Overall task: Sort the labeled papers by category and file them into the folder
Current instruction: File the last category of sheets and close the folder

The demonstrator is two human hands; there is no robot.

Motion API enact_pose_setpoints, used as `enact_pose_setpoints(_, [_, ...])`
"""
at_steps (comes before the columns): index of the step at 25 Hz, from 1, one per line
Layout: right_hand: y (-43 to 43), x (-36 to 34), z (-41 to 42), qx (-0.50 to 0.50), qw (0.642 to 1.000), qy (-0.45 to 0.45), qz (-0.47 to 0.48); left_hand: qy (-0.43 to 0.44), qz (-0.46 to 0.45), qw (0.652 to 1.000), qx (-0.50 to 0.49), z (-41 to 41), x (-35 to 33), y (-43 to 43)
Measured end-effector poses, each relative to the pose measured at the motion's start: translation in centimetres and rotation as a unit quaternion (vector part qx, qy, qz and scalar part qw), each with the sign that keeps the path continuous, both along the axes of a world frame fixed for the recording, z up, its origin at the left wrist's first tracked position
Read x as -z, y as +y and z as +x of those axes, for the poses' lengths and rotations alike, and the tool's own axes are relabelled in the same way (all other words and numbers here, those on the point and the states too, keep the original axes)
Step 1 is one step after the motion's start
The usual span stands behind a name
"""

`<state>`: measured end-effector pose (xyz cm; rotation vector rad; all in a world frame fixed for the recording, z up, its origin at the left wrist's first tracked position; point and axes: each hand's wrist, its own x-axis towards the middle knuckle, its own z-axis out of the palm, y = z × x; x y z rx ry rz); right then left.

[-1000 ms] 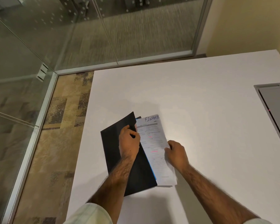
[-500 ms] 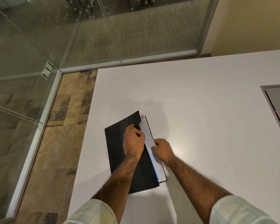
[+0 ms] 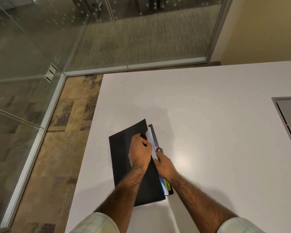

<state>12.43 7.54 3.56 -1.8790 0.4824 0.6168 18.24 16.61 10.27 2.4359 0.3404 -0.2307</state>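
Note:
A black folder (image 3: 123,158) lies near the white table's left edge, its front cover raised a little. My left hand (image 3: 139,153) grips the cover's right edge. My right hand (image 3: 164,163) lies against the folder's open side with its fingers on the paper edges. White papers (image 3: 150,140) show as a thin strip inside, with a pink tab and a yellow label (image 3: 168,184) sticking out. How the right fingers curl is hidden.
The white table (image 3: 200,115) spreads to the right and far side. A grey recessed panel (image 3: 289,118) is set into it at the right edge. Patterned carpet (image 3: 62,140) and glass walls (image 3: 23,56) lie to the left and beyond.
The sheet marked FINANCE, which lay open beside the folder, has slid inside under the cover. My right hand moved left against the folder's edge. The left hand kept holding the cover.

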Motion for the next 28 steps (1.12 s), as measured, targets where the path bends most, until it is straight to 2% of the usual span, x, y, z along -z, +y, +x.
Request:
enact_pose_setpoints(6, [0.3,0.9,-1.1,0.036,0.996,-0.024,-0.081,0.000,0.001,1.000,0.011,0.2,0.4,-0.1])
enact_pose_setpoints(13, [-0.6,0.8,0.1,0.086,0.993,0.024,0.081,-0.004,0.016,1.000,0.014,0.2,0.8,-0.6])
enact_pose_setpoints(17, [-0.9,0.9,0.2,0.115,0.984,0.061,0.119,-0.003,0.016,1.000,0.016,0.3,1.2,-0.7])
enact_pose_setpoints(23, [-0.8,1.6,0.5,0.071,0.995,0.042,0.050,-0.003,0.029,0.999,0.046,0.5,1.5,-0.9])
enact_pose_setpoints(28, [-1.3,1.1,-0.2,0.085,0.996,-0.002,-0.022,-0.015,0.068,0.988,0.141,1.1,2.8,-0.4])
